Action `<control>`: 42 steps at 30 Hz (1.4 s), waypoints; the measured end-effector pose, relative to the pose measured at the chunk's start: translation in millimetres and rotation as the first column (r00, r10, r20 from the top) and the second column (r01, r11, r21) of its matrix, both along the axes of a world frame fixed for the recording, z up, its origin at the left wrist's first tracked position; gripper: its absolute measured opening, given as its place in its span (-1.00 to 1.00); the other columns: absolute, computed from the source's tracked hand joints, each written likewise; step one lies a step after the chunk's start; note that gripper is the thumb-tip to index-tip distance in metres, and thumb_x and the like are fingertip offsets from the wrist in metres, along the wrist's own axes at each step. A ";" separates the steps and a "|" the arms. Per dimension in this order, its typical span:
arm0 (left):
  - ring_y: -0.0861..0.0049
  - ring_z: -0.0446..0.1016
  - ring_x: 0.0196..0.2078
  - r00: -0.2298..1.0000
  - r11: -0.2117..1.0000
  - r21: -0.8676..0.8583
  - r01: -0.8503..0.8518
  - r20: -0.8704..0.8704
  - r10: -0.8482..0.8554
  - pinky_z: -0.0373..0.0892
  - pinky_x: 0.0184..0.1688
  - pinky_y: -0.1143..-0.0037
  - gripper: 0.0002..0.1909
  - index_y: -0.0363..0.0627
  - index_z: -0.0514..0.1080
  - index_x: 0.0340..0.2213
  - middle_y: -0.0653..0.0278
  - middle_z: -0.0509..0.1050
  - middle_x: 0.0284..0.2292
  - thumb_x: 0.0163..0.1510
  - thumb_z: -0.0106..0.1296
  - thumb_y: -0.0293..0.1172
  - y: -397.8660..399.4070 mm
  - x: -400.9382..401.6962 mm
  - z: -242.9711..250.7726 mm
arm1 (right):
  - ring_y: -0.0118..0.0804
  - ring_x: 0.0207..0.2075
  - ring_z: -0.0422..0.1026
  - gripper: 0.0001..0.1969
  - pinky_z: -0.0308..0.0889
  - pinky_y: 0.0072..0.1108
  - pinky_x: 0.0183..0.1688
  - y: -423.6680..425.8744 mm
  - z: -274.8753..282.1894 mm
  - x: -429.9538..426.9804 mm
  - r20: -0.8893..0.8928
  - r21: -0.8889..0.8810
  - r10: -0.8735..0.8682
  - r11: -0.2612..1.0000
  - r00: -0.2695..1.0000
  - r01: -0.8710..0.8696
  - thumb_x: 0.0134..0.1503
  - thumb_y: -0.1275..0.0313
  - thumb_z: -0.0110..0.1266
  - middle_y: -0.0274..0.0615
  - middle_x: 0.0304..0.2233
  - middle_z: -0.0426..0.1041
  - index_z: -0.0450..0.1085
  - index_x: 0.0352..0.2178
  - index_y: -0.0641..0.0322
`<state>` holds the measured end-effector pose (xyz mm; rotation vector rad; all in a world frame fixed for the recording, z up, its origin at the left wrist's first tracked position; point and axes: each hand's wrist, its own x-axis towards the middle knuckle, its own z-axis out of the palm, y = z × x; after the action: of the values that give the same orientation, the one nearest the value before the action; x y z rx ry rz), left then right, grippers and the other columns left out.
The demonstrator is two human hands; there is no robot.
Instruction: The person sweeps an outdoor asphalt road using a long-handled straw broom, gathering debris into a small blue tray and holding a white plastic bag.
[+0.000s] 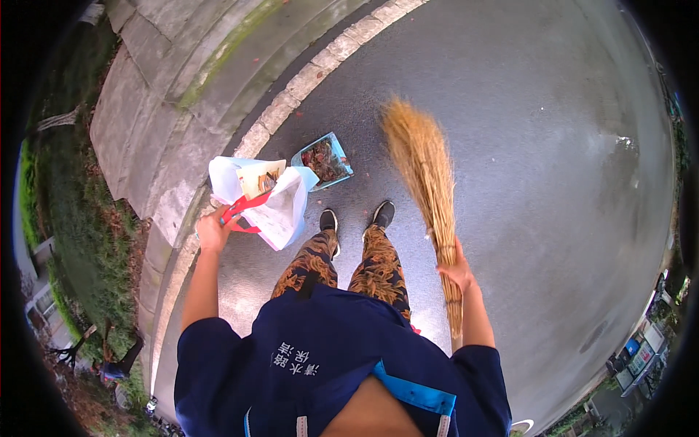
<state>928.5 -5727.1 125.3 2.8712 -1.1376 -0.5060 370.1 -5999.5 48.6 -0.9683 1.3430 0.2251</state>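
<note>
My left hand [214, 229] is closed around the red handles of a white and light blue bag [289, 210]. The bag gapes at the top, and a printed yellowish item [261, 179] shows in its mouth. It hangs partly in front of a light blue dustpan [343, 146], which holds dry leaves and litter [322, 159]. In my right hand [457, 267] is the bound stalk of a straw broom [431, 180]; its bristles fan out ahead of me, and I cannot tell whether they touch the ground.
Wet asphalt [535, 191] lies under my feet and to the right. A curb of pale stone blocks [306, 82] curves along the left, with paving slabs [136, 120] and a planted verge [93, 218] beyond. Scattered red leaves dot the road near the dustpan.
</note>
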 end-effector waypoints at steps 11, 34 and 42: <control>0.17 0.47 -0.56 0.997 0.999 -0.041 0.024 0.072 -0.021 0.37 -0.49 0.33 -0.68 0.01 0.51 -0.39 0.10 0.46 -0.64 -0.19 0.22 -0.11 11.7 11.2 -5.6 | -0.08 -0.02 0.33 0.04 0.20 -0.49 0.05 118.7 -16.6 61.1 -0.068 0.175 0.448 0.885 0.891 -0.431 -0.31 0.41 0.24 0.04 -0.07 0.36 -0.19 0.22 -0.15; 0.31 0.42 -0.66 0.971 0.970 -0.060 -0.238 -0.008 0.238 0.32 -0.54 0.42 -0.63 -0.10 0.51 -0.36 0.07 0.42 -0.68 -0.24 0.27 -0.19 214.5 -78.0 28.8 | -0.31 -0.43 0.41 0.09 0.38 -0.46 -0.43 109.6 -9.9 -84.9 -0.130 -0.026 -0.218 0.976 0.967 0.216 -0.25 0.69 0.15 -0.20 -0.30 0.41 -0.33 0.22 -0.17; 0.26 0.47 -0.60 0.954 0.950 -0.104 -0.295 0.029 0.300 0.36 -0.51 0.40 -0.63 -0.08 0.51 -0.37 0.07 0.44 -0.65 -0.24 0.27 -0.15 261.3 -95.6 -16.5 | -0.21 -0.09 0.33 -0.01 0.24 -0.47 -0.02 204.9 -42.4 -41.6 0.128 0.270 0.207 0.934 0.970 -0.235 -0.24 0.60 0.15 -0.06 -0.11 0.34 -0.23 0.21 0.10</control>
<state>832.8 -5465.8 108.8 2.9040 -0.6892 -0.3626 328.5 -5794.6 6.2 -0.8740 1.0755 0.5224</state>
